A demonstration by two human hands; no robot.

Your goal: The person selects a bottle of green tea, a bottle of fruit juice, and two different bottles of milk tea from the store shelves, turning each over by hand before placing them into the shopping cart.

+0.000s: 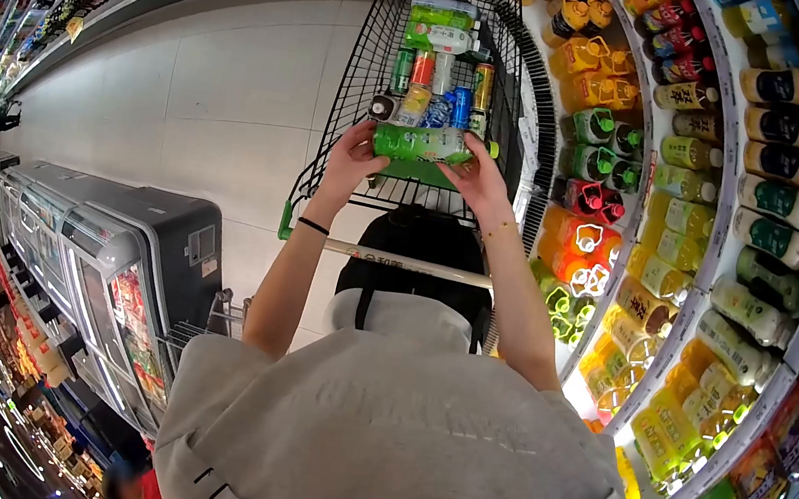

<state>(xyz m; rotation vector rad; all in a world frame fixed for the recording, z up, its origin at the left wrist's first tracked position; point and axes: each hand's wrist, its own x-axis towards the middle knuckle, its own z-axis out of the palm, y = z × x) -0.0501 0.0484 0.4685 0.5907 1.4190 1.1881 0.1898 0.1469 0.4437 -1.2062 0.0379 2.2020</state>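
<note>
Between my two hands a green drink bottle [422,142] lies sideways, its light green cap [492,150] pointing right. My left hand [355,159] grips the base end, and my right hand [478,175] holds the end near the cap. The bottle is over the near part of a green-and-black wire shopping cart [343,101]. Inside the cart, just beyond my hands, are several cans and bottles, among them a red can [423,69], a blue can [461,108] and a gold can [483,85]. Farther forward lies another green-labelled bottle [441,39].
A black bag [411,241] sits at the cart's handle [388,259], close to my body. Shelves of bottled drinks [675,185] run along the right side. Grey freezer cabinets [169,239] stand at left, with pale floor tiles [239,87] beyond. A person in red [151,495] appears lower left.
</note>
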